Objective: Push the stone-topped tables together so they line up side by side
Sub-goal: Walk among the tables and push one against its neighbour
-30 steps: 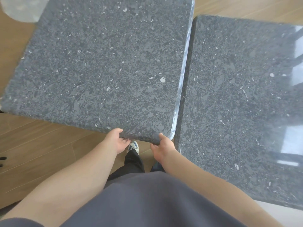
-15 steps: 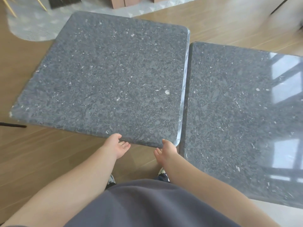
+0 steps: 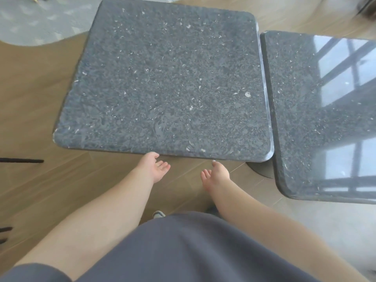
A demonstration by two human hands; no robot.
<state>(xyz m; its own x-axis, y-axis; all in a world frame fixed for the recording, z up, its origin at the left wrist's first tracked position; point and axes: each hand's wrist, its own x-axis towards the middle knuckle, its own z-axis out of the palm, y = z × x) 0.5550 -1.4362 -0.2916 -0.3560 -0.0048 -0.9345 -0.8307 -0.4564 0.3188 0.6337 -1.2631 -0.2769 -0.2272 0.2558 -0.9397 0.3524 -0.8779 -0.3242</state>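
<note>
Both hands, left hand & right hand, open, gripping nothing, just near of left table; right table sits nearer, offset.

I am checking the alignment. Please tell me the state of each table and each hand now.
Left table: top bare, edge beside the right table, near and far edges offset from it.
Right table: top bare, glossy, sits nearer the person.
Left hand: open, off the table edge.
Right hand: open, off the table edge.
</note>
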